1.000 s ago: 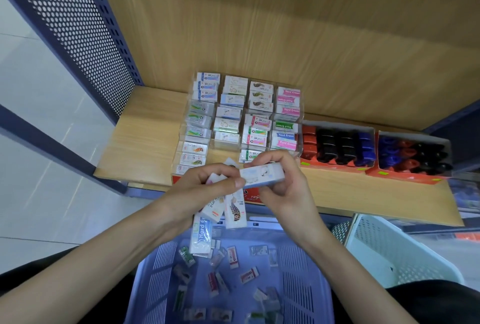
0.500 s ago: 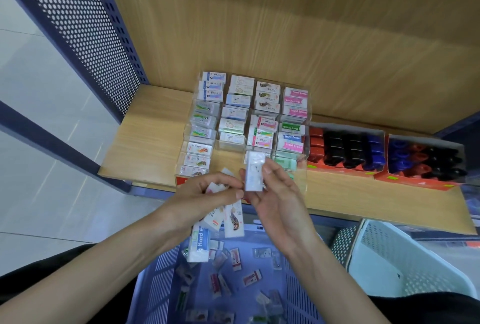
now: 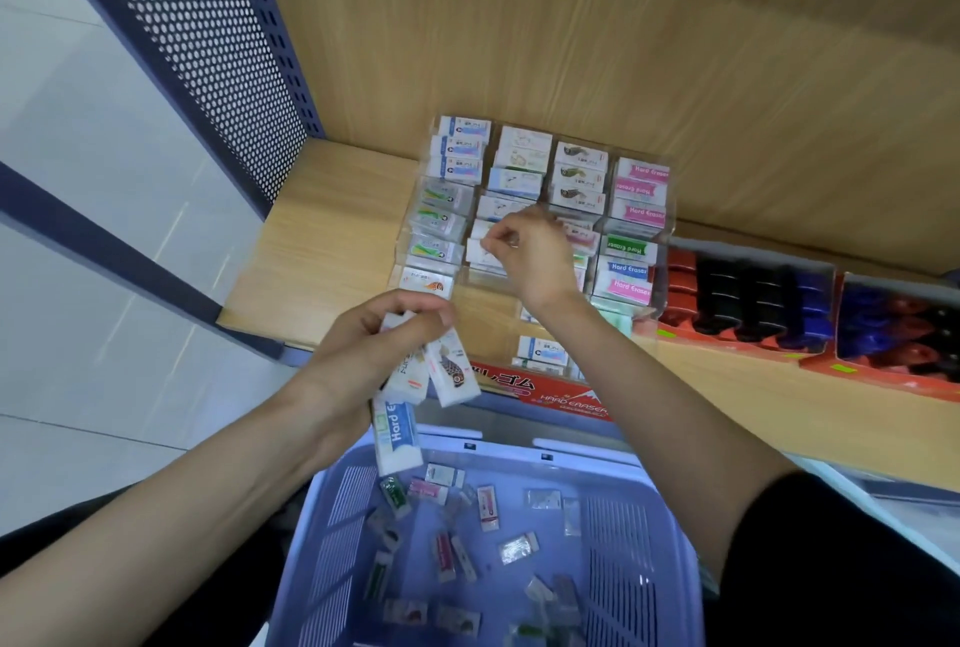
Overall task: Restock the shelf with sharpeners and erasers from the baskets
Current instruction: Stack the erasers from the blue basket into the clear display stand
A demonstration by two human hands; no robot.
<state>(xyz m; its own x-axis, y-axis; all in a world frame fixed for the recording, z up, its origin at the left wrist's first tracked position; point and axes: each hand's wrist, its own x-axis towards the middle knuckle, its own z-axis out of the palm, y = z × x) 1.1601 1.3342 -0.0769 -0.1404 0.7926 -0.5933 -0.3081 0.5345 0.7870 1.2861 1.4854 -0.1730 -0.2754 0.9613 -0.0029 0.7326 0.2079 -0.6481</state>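
Head view: eraser point(image 3: 479, 252) pinched by right hand point(image 3: 535, 257) at far rack point(image 3: 561, 399); spares point(image 3: 451, 376) gripped by left hand point(image 3: 374, 341). Judged light, stiff; long edges best pinched.

Wood-grain back panel point(image 3: 623, 23) beyond the right hand point(image 3: 535, 257); perforated blue side panel point(image 3: 208, 49) and pale tiled floor point(image 3: 78, 127) to its left.

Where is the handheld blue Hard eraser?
Head view, centre-left: the blue Hard eraser hangs lowest in the left hand's bunch, over the purple basket's far rim.
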